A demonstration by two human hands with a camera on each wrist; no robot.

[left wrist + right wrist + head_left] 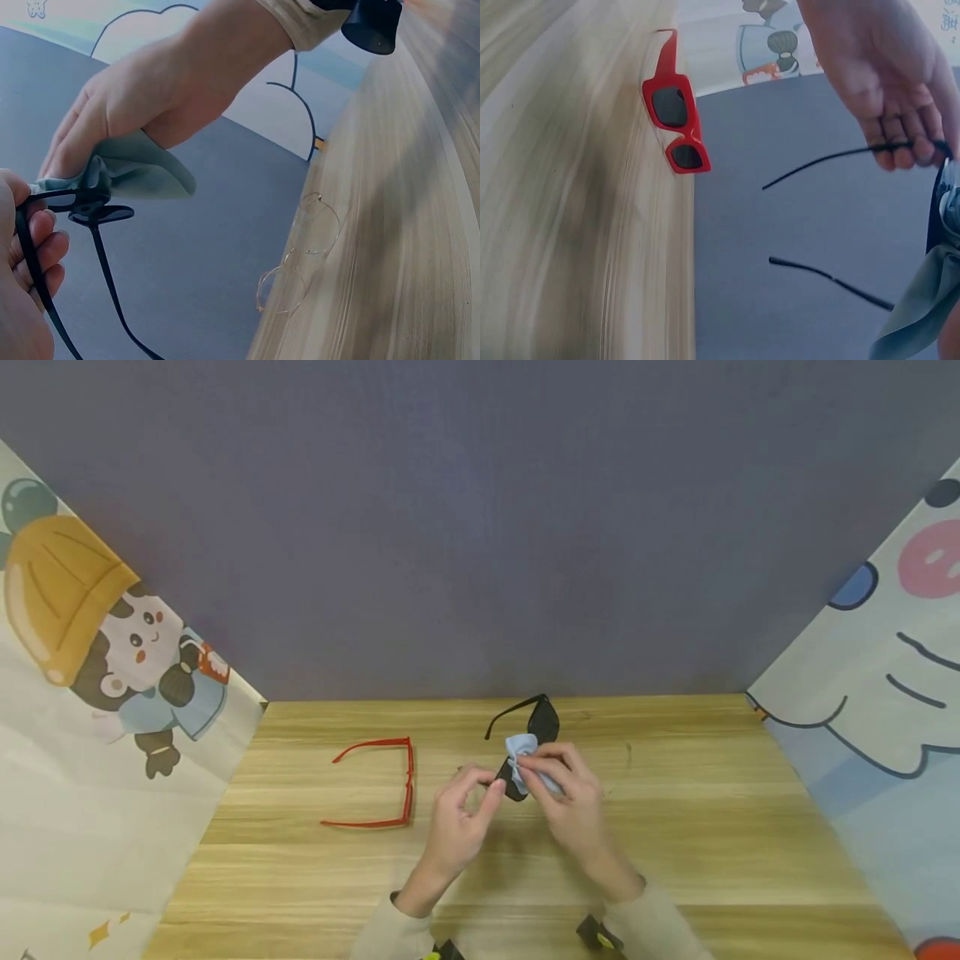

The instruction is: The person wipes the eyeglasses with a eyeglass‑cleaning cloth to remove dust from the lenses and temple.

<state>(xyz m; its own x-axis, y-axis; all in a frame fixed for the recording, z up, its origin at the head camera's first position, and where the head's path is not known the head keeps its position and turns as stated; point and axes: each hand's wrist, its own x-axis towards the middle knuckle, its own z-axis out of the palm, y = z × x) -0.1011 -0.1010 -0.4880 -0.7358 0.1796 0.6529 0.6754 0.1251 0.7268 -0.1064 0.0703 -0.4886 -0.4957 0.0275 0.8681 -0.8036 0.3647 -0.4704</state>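
A pair of black sunglasses is held above the table, its temples pointing left in the head view. My left hand pinches the near end of the frame between thumb and fingers. With bent fingers my right hand grips a light blue cloth and presses it against the near lens, hiding part of it. In the left wrist view the cloth hangs off the frame, and both black temples extend downward. The right wrist view shows a thin black temple beside the left hand's fingers.
Red sunglasses rest on the wooden table to the left, temples unfolded. Thin wire-rimmed glasses lie on the table to the right, barely visible from the head. A grey panel stands behind, with printed cartoon sheets at both sides.
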